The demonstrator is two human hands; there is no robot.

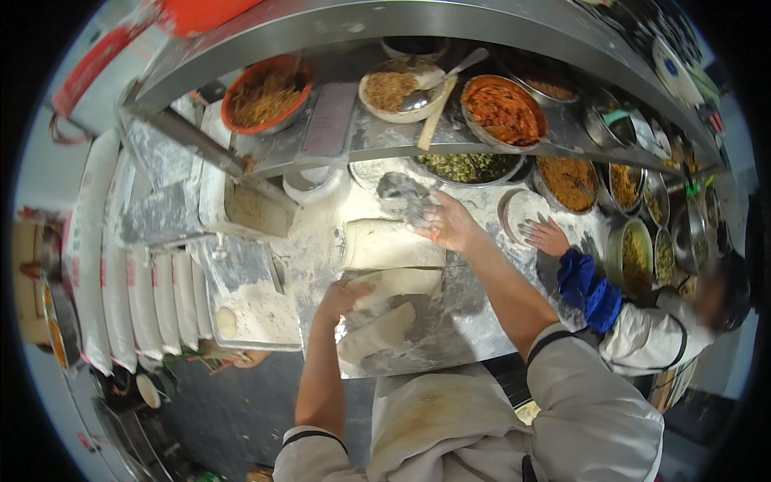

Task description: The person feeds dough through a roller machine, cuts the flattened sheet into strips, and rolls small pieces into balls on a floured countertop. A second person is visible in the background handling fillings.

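My right hand (pixel 444 220) grips a grey, motion-blurred tool (pixel 402 191) above the back of a floured dough slab (pixel 391 246); its exact kind is unclear. The slab lies on the floured metal worktop (pixel 458 325), with a straight cut along its front edge. At the left end of a separate dough strip (pixel 400 282), my left hand (pixel 343 299) has its fingers over the dough, with some blur. Closer to me, another dough strip (pixel 379 332) lies at a slant.
A co-worker's hand (pixel 547 236) rests by a round flour-covered piece (pixel 530 212) at right. Above the worktop, a metal shelf (pixel 385 141) carries filling bowls. A greens bowl (pixel 470 167) stands beneath it. A dough machine (pixel 247 202) and flour sacks (pixel 90 259) are at left.
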